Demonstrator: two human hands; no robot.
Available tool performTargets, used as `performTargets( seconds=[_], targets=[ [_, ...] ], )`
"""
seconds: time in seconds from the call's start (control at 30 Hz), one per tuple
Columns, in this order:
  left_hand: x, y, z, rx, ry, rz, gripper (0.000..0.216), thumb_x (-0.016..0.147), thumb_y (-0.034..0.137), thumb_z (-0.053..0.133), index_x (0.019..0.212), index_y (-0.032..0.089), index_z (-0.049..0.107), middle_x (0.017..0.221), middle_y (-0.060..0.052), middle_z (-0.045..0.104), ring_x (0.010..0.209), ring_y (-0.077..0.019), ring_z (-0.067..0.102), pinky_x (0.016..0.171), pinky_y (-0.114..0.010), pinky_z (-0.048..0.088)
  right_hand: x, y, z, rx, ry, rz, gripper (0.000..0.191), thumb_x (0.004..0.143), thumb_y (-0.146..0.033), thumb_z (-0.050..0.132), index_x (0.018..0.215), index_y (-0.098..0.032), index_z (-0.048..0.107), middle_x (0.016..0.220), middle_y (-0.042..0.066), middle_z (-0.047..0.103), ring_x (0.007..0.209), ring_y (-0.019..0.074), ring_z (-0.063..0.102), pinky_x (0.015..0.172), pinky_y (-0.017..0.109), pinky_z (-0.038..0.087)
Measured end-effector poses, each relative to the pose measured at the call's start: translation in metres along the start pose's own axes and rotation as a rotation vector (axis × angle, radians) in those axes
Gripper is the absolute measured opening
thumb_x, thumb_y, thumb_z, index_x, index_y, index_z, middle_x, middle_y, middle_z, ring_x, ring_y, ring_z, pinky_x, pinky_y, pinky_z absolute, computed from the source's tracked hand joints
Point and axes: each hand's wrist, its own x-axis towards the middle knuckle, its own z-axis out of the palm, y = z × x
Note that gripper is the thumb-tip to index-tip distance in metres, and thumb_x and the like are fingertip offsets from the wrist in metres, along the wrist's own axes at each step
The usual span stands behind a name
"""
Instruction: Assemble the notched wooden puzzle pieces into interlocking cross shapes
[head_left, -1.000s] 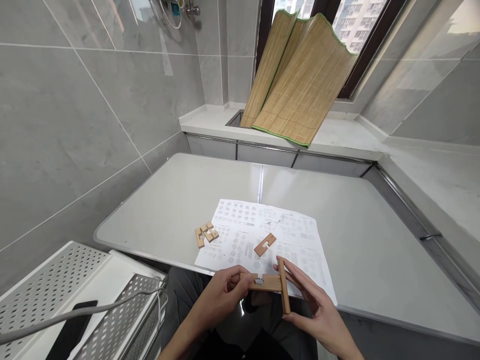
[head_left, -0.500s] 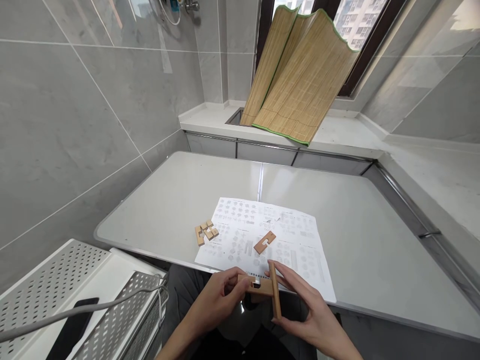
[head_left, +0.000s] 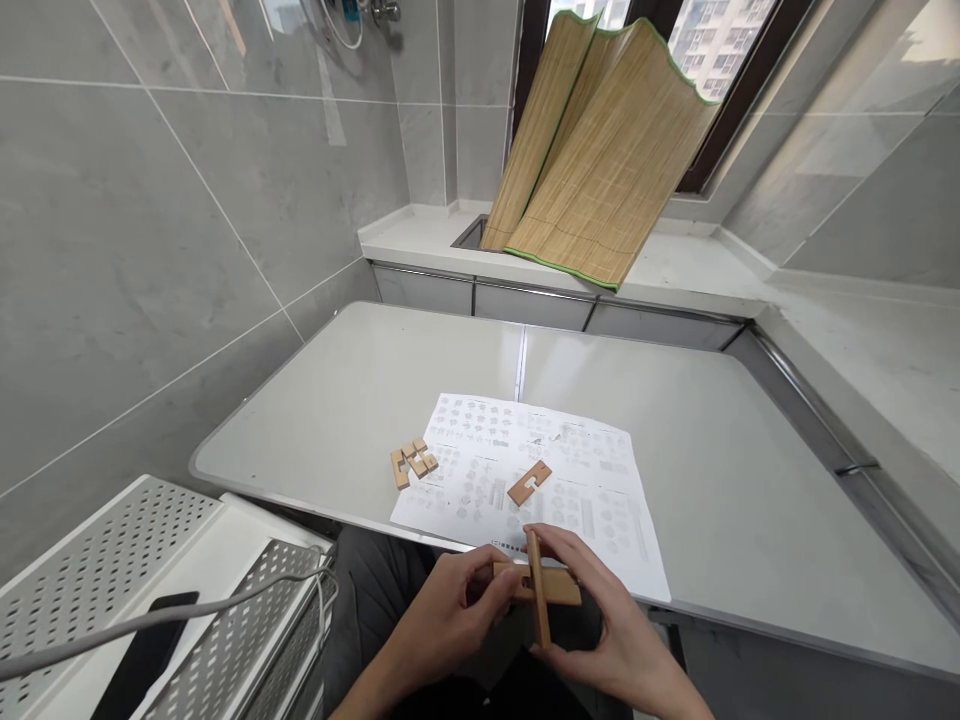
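Change: since the earlier frame the upright piece has slid along the flat one toward the left hand, so the two now form a cross; both hands have drawn closer together.
Left hand (head_left: 442,620): fingers closed on the left end of the flat wooden piece (head_left: 559,590); at 6 o'clock, below the table edge (head_left: 315,495).
Right hand (head_left: 607,625): fingers pinching the upright wooden piece (head_left: 535,585), which crosses the flat one at its middle.
Instruction sheet (head_left: 600,490): flat on the table at 12 o'clock of the hands; a notched wooden piece (head_left: 529,483) lies on it.
Small wooden cluster (head_left: 412,461): at 10 o'clock, at the sheet's left edge.
Bamboo mat (head_left: 600,160): leaning at the window, far 12 o'clock.
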Motion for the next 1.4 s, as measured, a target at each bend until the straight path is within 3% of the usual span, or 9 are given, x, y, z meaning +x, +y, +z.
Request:
performTargets(
  seconds=[0.17, 0.43, 0.73, 1.0, 1.13, 1.2, 1.27, 1.4],
  targets=[
    [-0.002, -0.002, 0.003, 0.005, 0.028, -0.004, 0.050, 0.101, 0.061, 0.051, 0.087, 0.015, 0.066, 0.067, 0.002, 0.055, 0.062, -0.0123, 0.045, 0.059, -0.026, 0.031, 0.000, -0.006, 0.001, -0.012, 0.000, -0.007, 0.102, 0.069, -0.005, 0.073, 0.160, -0.035, 0.039, 0.159, 0.010, 0.042, 0.150, 0.0337, 0.041, 0.125, 0.051, 0.036],
    [-0.006, 0.003, 0.000, -0.016, 0.029, -0.002, 0.051, 0.101, 0.062, 0.051, 0.084, 0.016, 0.065, 0.064, 0.003, 0.053, 0.061, -0.0119, 0.043, 0.059, -0.026, 0.031, -0.001, -0.007, 0.001, 0.029, 0.029, -0.037, 0.100, 0.067, -0.005, 0.071, 0.156, -0.035, 0.039, 0.151, 0.010, 0.045, 0.132, 0.0326, 0.056, 0.119, 0.049, 0.044],
    [-0.001, 0.003, 0.004, -0.042, 0.016, 0.007, 0.051, 0.101, 0.062, 0.052, 0.089, 0.015, 0.068, 0.067, 0.002, 0.054, 0.063, -0.0125, 0.044, 0.059, -0.026, 0.031, -0.001, -0.010, -0.010, -0.002, -0.008, 0.003, 0.097, 0.068, -0.009, 0.073, 0.156, -0.035, 0.042, 0.155, 0.010, 0.044, 0.140, 0.0357, 0.052, 0.119, 0.050, 0.042],
    [0.002, -0.006, 0.002, -0.085, 0.035, 0.005, 0.052, 0.100, 0.064, 0.051, 0.085, 0.016, 0.065, 0.067, 0.002, 0.054, 0.063, -0.0132, 0.044, 0.059, -0.025, 0.033, 0.005, -0.003, -0.006, -0.022, -0.001, 0.015, 0.096, 0.069, -0.010, 0.076, 0.156, -0.034, 0.044, 0.155, 0.011, 0.046, 0.140, 0.0365, 0.052, 0.119, 0.051, 0.044],
    [0.004, -0.015, -0.004, -0.089, 0.071, 0.010, 0.050, 0.099, 0.063, 0.053, 0.084, 0.017, 0.065, 0.066, 0.002, 0.054, 0.063, -0.0128, 0.044, 0.059, -0.025, 0.033, 0.010, 0.004, -0.010, 0.009, -0.014, 0.027, 0.101, 0.072, -0.017, 0.083, 0.161, -0.034, 0.037, 0.161, 0.011, 0.041, 0.144, 0.0363, 0.048, 0.118, 0.050, 0.045],
    [0.004, -0.021, -0.009, -0.099, 0.124, 0.018, 0.049, 0.099, 0.062, 0.054, 0.086, 0.016, 0.065, 0.067, 0.002, 0.054, 0.063, -0.0129, 0.044, 0.060, -0.025, 0.034, 0.016, 0.011, -0.011, -0.014, 0.033, 0.051, 0.100, 0.077, -0.024, 0.084, 0.162, -0.034, 0.033, 0.161, 0.011, 0.042, 0.143, 0.0345, 0.050, 0.119, 0.050, 0.045],
    [0.003, -0.026, -0.015, -0.103, 0.184, 0.028, 0.047, 0.100, 0.061, 0.054, 0.091, 0.016, 0.067, 0.069, 0.002, 0.054, 0.064, -0.0133, 0.045, 0.060, -0.025, 0.035, 0.027, 0.023, -0.007, -0.116, 0.156, 0.076, 0.086, 0.084, -0.032, 0.081, 0.159, -0.035, 0.037, 0.159, 0.010, 0.044, 0.143, 0.0332, 0.049, 0.120, 0.052, 0.042],
    [-0.001, -0.034, -0.025, -0.077, 0.266, 0.042, 0.044, 0.101, 0.058, 0.054, 0.097, 0.016, 0.068, 0.070, 0.002, 0.052, 0.064, -0.0135, 0.047, 0.062, -0.025, 0.036, 0.057, 0.053, 0.013, -0.365, 0.358, 0.079, 0.077, 0.092, -0.043, 0.072, 0.159, -0.033, 0.036, 0.159, 0.011, 0.042, 0.149, 0.0367, 0.038, 0.121, 0.059, 0.038]
  ],
)
